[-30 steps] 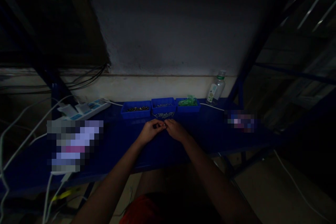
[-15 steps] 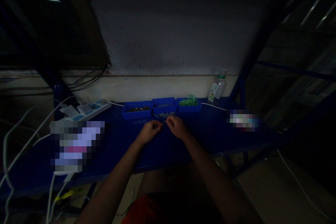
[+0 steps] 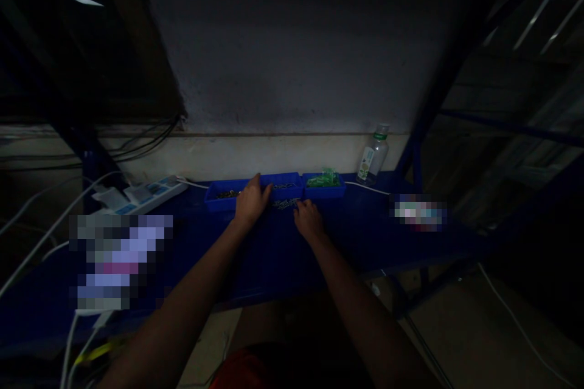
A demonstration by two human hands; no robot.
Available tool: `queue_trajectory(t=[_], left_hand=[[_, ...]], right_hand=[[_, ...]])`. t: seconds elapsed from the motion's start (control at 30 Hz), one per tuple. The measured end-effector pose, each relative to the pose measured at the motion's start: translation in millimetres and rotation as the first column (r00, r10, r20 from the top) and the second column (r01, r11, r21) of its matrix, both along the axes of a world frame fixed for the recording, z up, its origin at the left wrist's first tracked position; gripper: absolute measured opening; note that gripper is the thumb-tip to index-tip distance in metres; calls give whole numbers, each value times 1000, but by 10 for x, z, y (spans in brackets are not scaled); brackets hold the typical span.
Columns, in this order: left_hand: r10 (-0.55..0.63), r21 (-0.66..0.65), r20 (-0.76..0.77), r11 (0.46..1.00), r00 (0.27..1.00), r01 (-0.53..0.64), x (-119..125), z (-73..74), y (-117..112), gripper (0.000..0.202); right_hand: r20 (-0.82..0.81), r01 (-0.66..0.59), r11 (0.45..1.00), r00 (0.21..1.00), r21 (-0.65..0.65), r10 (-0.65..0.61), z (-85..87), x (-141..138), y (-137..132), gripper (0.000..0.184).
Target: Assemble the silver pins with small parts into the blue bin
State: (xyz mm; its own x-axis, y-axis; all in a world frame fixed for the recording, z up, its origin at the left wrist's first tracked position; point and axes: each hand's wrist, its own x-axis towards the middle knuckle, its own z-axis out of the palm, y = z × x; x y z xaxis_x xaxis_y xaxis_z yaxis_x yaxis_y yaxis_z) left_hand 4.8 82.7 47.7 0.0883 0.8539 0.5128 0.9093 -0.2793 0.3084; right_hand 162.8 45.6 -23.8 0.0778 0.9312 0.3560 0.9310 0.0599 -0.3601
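Pins (image 3: 285, 203) between hands | left hand (image 3: 252, 199) at blue tray (image 3: 218, 199) | right hand (image 3: 308, 219) beside pins

Bare forearms and hands (image 3: 252, 202); red clothing (image 3: 241, 372) at the lap

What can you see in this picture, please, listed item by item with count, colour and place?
bench: one, blue, across the view.
trays: three, blue, in a row at the back of the bench.
green parts: one small pile, in the right tray.
small metal parts: one loose heap, silvery, on the bench in front of the middle tray.
bottle: one, clear with a green cap, upright, right of the trays.
power strip: one, white, back left.
cables: several, white, at left and behind the trays.
left hand: one, over the rims where the left and middle trays meet.
right hand: one, fingertips at the heap.
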Motion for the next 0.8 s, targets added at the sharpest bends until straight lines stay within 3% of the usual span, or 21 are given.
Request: queue_trajectory(t=[0.1, 0.27, 0.43, 0.57, 0.7, 0.8], left_hand=[[-101, -72, 44, 992, 994, 104, -37, -147, -167, 40], [-320, -189, 70, 926, 945, 327, -205, -468, -428, 29], [-356, -189, 71, 912, 932, 363, -241, -572, -490, 28], [-367, -181, 85, 909, 926, 376, -229, -550, -508, 34], [-405, -211, 63, 888, 912, 409, -237, -541, -531, 33], [-426, -220, 62, 876, 903, 429, -240, -538, -539, 28]], right_hand=[[-13, 16, 1000, 1000, 9, -16, -12, 5, -5, 23], [-25, 55, 998, 998, 38, -54, -40, 14, -17, 18], [-58, 62, 996, 997, 64, -58, -46, 63, -57, 21], [-113, -104, 988, 987, 114, 117, -34, 64, -100, 21], [-154, -342, 921, 916, 187, 371, -25, 1, -118, 16], [-236, -404, 890, 863, 212, 447, -12, -36, -122, 13]])
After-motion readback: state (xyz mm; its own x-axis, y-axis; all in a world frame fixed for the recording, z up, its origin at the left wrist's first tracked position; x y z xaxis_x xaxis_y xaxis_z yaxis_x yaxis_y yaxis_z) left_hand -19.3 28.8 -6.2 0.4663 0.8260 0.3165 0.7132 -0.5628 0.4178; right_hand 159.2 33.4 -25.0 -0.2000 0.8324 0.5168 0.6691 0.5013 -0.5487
